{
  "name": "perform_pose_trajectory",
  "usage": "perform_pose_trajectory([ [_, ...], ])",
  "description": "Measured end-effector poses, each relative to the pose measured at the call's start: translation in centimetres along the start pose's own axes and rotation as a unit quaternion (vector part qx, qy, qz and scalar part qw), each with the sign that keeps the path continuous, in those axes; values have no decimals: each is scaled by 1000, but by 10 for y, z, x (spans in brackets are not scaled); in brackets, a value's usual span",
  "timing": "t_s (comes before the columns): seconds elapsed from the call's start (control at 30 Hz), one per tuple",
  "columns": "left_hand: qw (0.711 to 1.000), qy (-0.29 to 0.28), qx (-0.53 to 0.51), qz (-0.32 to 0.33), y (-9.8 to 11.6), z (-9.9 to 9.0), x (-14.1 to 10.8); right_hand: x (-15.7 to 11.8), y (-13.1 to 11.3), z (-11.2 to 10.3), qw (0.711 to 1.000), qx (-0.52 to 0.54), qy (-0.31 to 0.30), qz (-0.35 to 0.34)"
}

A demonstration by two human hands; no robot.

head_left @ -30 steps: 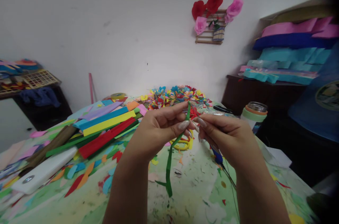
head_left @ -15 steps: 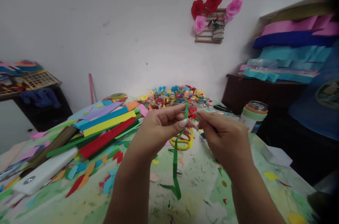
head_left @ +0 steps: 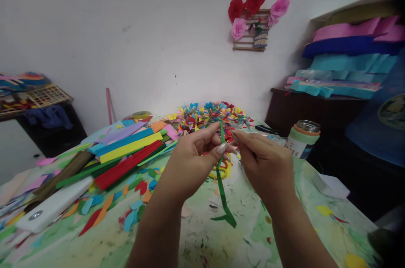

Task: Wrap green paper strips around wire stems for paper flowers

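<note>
Thumb and fingers of my left hand (head_left: 193,160) pinch a narrow green paper strip (head_left: 222,190). Its short upper end stands above the fingertips; the long creased tail hangs down over the table and bends sideways at the bottom. Close on the right, my right hand (head_left: 267,162) is closed in a pinch, its fingertips almost meeting those of the left. Whatever it grips is too small to make out. Behind and below the hands lie yellow-handled scissors (head_left: 224,171), partly covered by the left fingers.
Colourful paper flowers (head_left: 205,112) are heaped against the wall. Left lie folded paper strips, including a red one (head_left: 128,166), cut petals (head_left: 129,219) and a white device (head_left: 55,204). A jar (head_left: 302,139) stands right, near a white box (head_left: 330,185).
The strip's hanging tail has swung to the right and a little upward. My right hand has shifted slightly left; both hands keep their pinches.
</note>
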State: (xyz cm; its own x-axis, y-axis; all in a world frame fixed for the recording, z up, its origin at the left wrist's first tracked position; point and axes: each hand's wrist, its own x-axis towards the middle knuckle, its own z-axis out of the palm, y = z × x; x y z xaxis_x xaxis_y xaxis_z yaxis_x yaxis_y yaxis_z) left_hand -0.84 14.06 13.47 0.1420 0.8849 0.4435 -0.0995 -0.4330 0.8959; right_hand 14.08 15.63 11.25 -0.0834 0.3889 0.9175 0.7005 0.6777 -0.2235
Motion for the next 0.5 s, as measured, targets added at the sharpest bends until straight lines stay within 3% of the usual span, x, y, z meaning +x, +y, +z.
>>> perform_pose_trajectory([
  [0.23, 1000, -7, -26, -3, 4, -1, -1, 1, 2, 2, 993, 88, -2, 72],
  [0.5, 999, -33, 0, 25, 1, -3, -2, 3, 4, -1, 966, 200, 6, 164],
])
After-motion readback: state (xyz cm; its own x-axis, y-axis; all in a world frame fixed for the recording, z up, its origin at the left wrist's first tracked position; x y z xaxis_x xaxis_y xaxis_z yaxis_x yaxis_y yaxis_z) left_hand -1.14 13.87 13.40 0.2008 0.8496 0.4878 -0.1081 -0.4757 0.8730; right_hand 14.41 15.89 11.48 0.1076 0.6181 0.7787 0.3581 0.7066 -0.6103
